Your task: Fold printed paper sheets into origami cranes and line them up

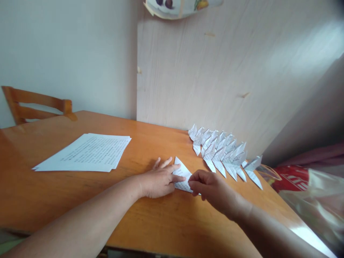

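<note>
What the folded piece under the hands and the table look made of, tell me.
The folded piece looks like matte paper: thin, straight-edged, printed with characters. The table seems wood or wood-look, with a sheen: orange-brown, softly reflecting light.

Hands: two, one left hand (158, 184), one right hand (215, 193). Folded sheet (184, 171) under fingers: one. Standing folded paper pieces (220, 153): more than ten, exact number hidden by overlap. Pile of printed sheets (96, 152): one, at least two sheets in it by offset edges, full count unclear. Table (150, 222): one. Chair (43, 97): one, two backrest slats showing. Upright panel (193, 79): one. Fruit picture (185, 8) at top: one, cut off.
</note>
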`<state>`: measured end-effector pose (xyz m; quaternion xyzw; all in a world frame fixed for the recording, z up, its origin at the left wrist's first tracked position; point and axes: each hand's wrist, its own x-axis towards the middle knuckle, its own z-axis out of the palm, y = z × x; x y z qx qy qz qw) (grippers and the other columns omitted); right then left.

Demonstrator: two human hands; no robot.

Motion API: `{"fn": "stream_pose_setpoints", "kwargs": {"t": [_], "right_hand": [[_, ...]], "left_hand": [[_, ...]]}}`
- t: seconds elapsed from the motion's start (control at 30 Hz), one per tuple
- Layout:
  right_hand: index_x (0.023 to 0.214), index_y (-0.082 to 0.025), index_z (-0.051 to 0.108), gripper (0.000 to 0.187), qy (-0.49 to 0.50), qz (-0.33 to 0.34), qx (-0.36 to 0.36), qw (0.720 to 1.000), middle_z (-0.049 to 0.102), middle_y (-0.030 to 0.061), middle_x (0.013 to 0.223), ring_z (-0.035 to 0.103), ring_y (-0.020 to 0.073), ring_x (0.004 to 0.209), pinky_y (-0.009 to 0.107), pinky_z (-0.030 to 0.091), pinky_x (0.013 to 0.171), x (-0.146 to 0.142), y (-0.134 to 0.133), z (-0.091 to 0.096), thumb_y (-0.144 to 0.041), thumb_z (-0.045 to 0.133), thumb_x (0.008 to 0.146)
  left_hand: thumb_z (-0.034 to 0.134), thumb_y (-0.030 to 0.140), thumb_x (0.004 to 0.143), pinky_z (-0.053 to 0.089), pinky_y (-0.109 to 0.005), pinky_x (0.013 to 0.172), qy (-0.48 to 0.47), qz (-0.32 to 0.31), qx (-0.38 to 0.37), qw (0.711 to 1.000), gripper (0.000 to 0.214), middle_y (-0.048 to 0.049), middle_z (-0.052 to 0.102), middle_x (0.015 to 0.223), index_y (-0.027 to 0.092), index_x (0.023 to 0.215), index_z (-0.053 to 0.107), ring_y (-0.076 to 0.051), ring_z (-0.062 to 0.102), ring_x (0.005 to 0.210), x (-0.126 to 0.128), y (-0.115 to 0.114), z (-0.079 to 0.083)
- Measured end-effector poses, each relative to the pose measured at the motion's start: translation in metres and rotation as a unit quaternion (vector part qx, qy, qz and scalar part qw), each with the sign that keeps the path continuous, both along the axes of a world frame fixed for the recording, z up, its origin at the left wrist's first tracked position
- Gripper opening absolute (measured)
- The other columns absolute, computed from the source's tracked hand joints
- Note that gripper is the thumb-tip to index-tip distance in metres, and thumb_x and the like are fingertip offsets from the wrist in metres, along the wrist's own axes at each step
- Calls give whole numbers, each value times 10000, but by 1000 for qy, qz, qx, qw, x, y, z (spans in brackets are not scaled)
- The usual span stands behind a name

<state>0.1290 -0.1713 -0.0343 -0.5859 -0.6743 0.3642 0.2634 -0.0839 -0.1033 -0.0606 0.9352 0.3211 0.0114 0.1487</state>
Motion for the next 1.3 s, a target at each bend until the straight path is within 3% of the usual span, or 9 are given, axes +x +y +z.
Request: {"fn": "stream_pose_setpoints", "kwargs": {"t": [0.1, 0.4, 0.57, 0.8, 1.3], "right_hand": [[766, -179, 619, 71, 1, -23, -111, 994, 608, -14, 598, 517, 107, 535, 215, 372, 495, -14, 16, -6, -154, 567, 807], [674, -189, 553, 118, -50, -23, -166, 985, 551, -21, 503, 512, 110, 463, 214, 380, 462, -23, 35, -17, -189, 606, 779], [659, -196, 543, 114, -74, -6, -174, 982, 537, -34, 499, 494, 102, 461, 207, 372, 456, -25, 39, -19, -185, 620, 743], [654, -194, 549, 73, -127, -1, -188, 974, 512, -28, 455, 474, 116, 418, 219, 321, 401, -31, 44, -19, -192, 601, 705], [612, -201, 544, 196, -204, 11, -179, 963, 538, -2, 481, 487, 126, 407, 237, 337, 377, -37, 52, -19, -318, 603, 757]], "left_hand": [[470, 232, 905, 8, -733, 1121, -5, -4, 1, 1000, 567, 33, 171, 1653, 493, 1408, 469, -390, -20, 1514, 0, 1, -1], [451, 259, 903, 2, -751, 1109, -18, 4, -37, 999, 516, 55, 134, 1659, 474, 1366, 527, -397, -50, 1509, -1, 3, -1], [472, 318, 889, 42, -666, 1169, -43, 24, -56, 997, 532, 11, 178, 1652, 350, 1420, 488, -336, -5, 1526, -4, 8, -2], [513, 210, 825, 235, -494, 1189, -76, 54, -52, 994, 448, -12, 364, 1584, 264, 1255, 621, -343, 174, 1503, -5, 11, 3], [582, 363, 844, 246, -522, 1166, -96, 40, -48, 993, 357, -25, 472, 1497, 290, 1185, 657, -377, 247, 1467, -4, 17, -6]]}}
